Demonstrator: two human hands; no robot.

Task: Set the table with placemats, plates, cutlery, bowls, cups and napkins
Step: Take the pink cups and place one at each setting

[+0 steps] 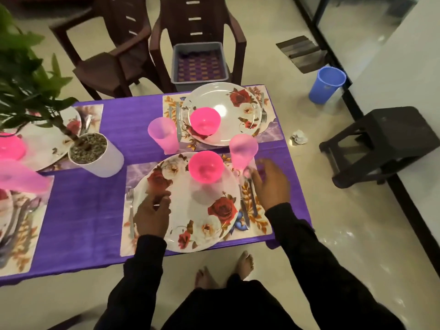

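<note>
A purple table (pixel 95 210) carries floral placemats. On the near placemat (pixel 259 225) lies a rose-patterned plate (pixel 204 217) with a pink bowl (pixel 206 166) on it, a fork (pixel 130 210) to its left, and a knife and spoon (pixel 248 206) to its right. A pale pink cup (pixel 242 148) stands at the plate's upper right. My left hand (pixel 152 213) hovers over the plate's left rim, fingers loosely curled, holding nothing. My right hand (pixel 269 182) is spread just right of the cup, over the spoon. A second setting lies beyond: plate (pixel 228 106), bowl (pixel 204 121), cup (pixel 163 134).
A potted plant in a white pot (pixel 97 156) stands mid-table, with more settings at the left edge. Behind the table a brown chair holds a grey tub (pixel 198 63). On the floor to the right are a blue cup (pixel 327 84), a black stool (pixel 385 144) and crumpled paper (pixel 298 137).
</note>
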